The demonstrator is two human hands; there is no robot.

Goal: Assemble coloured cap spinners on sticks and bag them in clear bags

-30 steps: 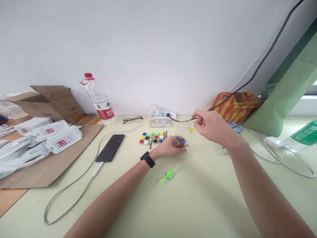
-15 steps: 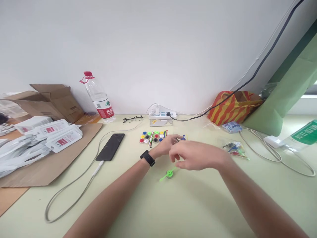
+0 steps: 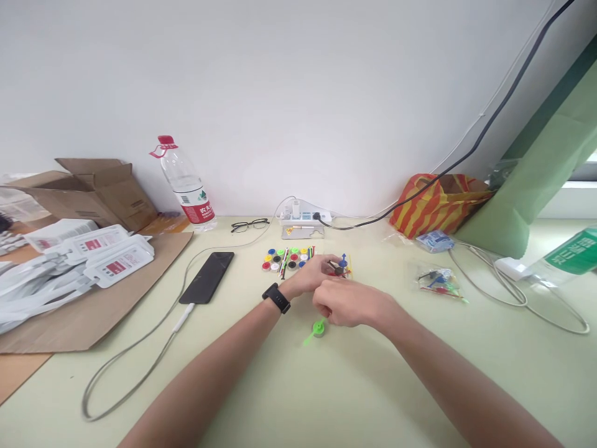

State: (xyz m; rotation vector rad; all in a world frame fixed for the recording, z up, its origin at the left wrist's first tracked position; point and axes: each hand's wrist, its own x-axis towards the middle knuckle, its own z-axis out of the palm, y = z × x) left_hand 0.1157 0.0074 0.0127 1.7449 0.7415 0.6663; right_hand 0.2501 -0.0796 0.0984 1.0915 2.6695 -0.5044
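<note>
A green arrow spinner (image 3: 318,328) stands on its round base in front of me. My right hand (image 3: 352,302) is over its far end with the fingers curled in. The fingertips meet or nearly meet the arrow, and whatever they hold, if anything, is hidden. Farther back, my left hand (image 3: 312,272) reaches over small pieces with its fingers bent and apart. Beside its fingertips is a blue arrow spinner (image 3: 344,262) among red and dark bits, partly covered by the hands. Colourful round discs (image 3: 276,258) and thin sticks lie left of that hand.
A black phone (image 3: 206,278) charges on the left, near cardboard (image 3: 140,280) and a large bottle (image 3: 184,186). Glasses (image 3: 249,224) and a power strip (image 3: 305,216) lie by the wall. On the right are a bag of small parts (image 3: 438,280), cables and a striped bag (image 3: 431,205).
My right hand has shifted slightly left and down, and its fingers have curled in. The green arrow has turned a little. My left hand stays about where it was, showing more of the blue spinner.
</note>
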